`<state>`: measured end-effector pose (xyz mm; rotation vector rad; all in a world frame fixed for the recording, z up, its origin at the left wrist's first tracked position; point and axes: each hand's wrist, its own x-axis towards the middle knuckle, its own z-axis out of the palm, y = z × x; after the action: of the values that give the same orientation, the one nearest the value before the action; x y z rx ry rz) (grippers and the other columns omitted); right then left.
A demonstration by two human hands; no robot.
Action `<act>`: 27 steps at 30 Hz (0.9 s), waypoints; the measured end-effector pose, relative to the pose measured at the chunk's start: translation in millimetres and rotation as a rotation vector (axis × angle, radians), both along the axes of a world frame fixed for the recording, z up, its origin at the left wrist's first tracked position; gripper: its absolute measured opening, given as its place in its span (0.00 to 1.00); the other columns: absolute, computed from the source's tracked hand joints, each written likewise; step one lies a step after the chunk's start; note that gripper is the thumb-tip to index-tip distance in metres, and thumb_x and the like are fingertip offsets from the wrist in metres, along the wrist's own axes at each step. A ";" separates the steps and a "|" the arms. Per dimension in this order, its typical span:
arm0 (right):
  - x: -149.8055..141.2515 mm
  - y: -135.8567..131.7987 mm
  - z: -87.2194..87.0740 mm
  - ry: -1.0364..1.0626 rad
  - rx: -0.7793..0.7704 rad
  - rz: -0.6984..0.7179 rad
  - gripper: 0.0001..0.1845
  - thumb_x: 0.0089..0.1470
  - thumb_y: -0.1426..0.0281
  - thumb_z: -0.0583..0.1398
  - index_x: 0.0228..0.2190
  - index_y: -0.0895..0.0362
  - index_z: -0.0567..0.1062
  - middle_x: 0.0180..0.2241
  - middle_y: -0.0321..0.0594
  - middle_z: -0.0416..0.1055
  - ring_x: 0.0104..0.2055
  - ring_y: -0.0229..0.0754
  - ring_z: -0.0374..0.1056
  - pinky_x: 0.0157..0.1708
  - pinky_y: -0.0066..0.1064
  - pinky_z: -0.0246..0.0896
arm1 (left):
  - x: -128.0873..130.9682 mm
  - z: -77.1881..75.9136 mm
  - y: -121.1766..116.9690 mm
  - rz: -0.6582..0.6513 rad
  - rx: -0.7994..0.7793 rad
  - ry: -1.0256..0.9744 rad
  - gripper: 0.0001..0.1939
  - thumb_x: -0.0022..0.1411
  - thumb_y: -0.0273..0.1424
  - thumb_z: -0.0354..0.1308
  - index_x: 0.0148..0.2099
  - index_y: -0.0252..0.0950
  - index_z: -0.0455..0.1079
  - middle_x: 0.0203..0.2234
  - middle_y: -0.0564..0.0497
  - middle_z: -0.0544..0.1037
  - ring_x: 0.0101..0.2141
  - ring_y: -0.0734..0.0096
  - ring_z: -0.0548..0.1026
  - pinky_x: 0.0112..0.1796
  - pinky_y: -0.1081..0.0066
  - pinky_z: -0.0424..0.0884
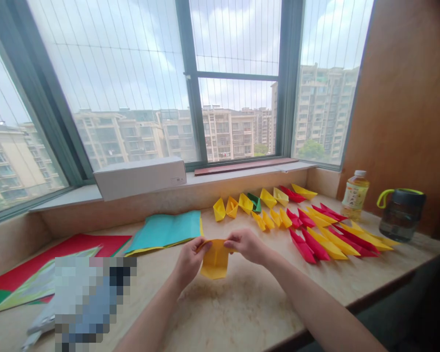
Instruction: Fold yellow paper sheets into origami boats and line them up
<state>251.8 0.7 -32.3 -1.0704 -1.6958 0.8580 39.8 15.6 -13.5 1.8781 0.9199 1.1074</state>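
A partly folded sheet of yellow paper (214, 266) is held up over the counter between my two hands. My left hand (191, 259) pinches its upper left corner between thumb and fingers. At the upper right corner, my right hand (247, 244) grips it the same way. Creases run down the middle of the sheet, and its lower edge hangs free. Beyond my hands stand folded paper boats in yellow and green, among them a yellow paper boat (219, 210). To the right lie rows of long red and yellow paper boats (317, 244).
Blue paper (168, 230) and red paper (84, 249) lie to the left, near a pixelated patch. A white box (141, 178) rests on the windowsill. A drink bottle (355, 195) and a dark water jug (402, 215) stand at the right.
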 end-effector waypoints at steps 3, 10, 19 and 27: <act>-2.5 -2.4 0.7 -0.030 0.016 -0.046 0.13 0.54 0.61 0.62 0.28 0.59 0.79 0.23 0.37 0.75 0.25 0.37 0.68 0.25 0.26 0.59 | -1.2 -2.7 3.2 -0.019 -0.002 0.010 0.17 0.59 0.43 0.56 0.29 0.33 0.70 0.24 0.51 0.73 0.27 0.70 0.69 0.30 0.73 0.65; 2.0 3.4 -0.3 -0.118 0.213 -0.420 0.12 0.56 0.64 0.59 0.31 0.58 0.80 0.27 0.40 0.78 0.28 0.42 0.70 0.30 0.31 0.62 | -12.5 -10.0 18.2 0.358 0.161 0.007 0.18 0.57 0.43 0.59 0.41 0.34 0.71 0.30 0.48 0.76 0.32 0.64 0.74 0.33 0.69 0.69; -25.7 -13.1 1.6 -0.171 0.559 -0.209 0.11 0.60 0.67 0.59 0.41 0.52 0.80 0.40 0.44 0.78 0.44 0.47 0.72 0.46 0.39 0.67 | 10.9 -12.5 -0.7 -0.104 -0.179 -0.244 0.28 0.58 0.53 0.56 0.46 0.32 0.72 0.40 0.42 0.78 0.40 0.61 0.76 0.38 0.67 0.73; -30.4 -18.1 -4.2 -0.303 0.541 -0.113 0.14 0.59 0.67 0.60 0.47 0.49 0.77 0.50 0.44 0.73 0.53 0.49 0.67 0.56 0.48 0.60 | 5.2 -14.0 6.9 0.021 -0.254 -0.443 0.25 0.55 0.49 0.62 0.41 0.30 0.72 0.35 0.44 0.79 0.36 0.62 0.76 0.36 0.69 0.71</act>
<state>221.5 -17.4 -36.6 -0.9334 -1.9419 0.1418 45.0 22.5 -27.5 1.3470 0.7809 1.2845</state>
